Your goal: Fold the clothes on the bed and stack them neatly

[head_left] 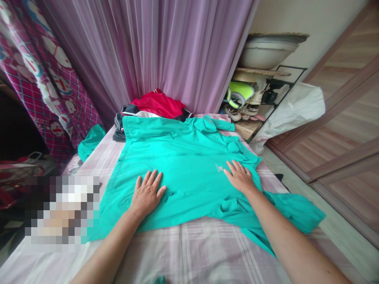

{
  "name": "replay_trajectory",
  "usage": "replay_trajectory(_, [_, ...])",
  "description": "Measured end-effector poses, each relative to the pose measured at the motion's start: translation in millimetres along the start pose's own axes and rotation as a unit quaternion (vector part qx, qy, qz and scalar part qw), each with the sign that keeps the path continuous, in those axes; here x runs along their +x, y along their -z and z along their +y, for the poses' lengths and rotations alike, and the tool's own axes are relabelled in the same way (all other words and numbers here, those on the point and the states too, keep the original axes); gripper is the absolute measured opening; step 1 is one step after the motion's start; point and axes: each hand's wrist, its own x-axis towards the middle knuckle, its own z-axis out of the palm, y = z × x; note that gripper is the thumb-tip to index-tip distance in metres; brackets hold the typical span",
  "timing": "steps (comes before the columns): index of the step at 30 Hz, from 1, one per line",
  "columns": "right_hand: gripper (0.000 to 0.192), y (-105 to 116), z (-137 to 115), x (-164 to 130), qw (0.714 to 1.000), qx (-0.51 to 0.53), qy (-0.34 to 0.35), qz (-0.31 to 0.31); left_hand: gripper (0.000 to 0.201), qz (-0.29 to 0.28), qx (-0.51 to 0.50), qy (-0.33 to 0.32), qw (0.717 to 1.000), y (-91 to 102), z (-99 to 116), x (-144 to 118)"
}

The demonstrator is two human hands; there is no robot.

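Note:
A teal zip jacket lies spread out on the bed, its hem to the left and its collar end to the right. My left hand rests flat on the lower part of the jacket, fingers apart, near a small zip pocket. Flat on the chest beside a small white logo is my right hand, fingers also spread. One sleeve stretches out to the right, partly behind my right forearm. The other sleeve is bunched at the far side.
Folded red and black clothing lies beyond the jacket, against a purple curtain. A shoe rack with basins on top stands at the back right, beside a white bag. Checked bedding shows in front; a blurred patch covers the left.

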Motion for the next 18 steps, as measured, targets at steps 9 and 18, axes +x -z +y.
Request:
replay_trajectory(9, [0.058, -3.4, 3.3, -0.7, 1.000, 0.003, 0.013, 0.024, 0.058, -0.019, 0.014, 0.091, 0.996, 10.2, -37.9, 52.3])
replay_trajectory(18, [0.058, -6.2, 7.0, 0.4, 0.999, 0.001, 0.025, 0.034, 0.063, -0.049, 0.009, 0.150, 0.987, 6.6, -84.1, 65.3])
